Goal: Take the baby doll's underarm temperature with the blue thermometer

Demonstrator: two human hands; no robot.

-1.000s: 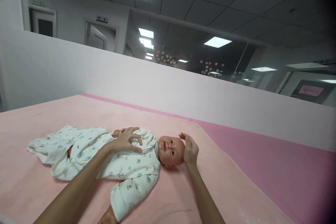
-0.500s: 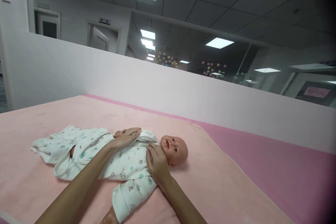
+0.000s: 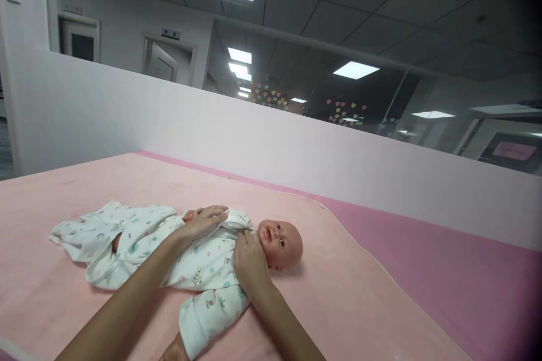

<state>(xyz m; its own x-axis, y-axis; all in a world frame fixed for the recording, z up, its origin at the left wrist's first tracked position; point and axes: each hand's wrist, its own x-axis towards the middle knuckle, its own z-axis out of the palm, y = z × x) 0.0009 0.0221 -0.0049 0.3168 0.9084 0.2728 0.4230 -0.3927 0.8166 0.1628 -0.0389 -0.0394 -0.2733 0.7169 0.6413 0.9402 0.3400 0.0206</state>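
A person's bare forearms [image 3: 131, 293] stretch forward, the left hand [image 3: 206, 223] palm down with fingers [image 3: 218, 214] extended close together, the right hand [image 3: 249, 262] near it, fingers bent.

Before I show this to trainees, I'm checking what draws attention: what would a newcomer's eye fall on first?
Probably the doll in white printed clothes, lying face up on the pink sheet, its bald head toward the right. Next, the left hand across its front and the right hand near its head. Behind, heart stickers dot the glass above the white wall.
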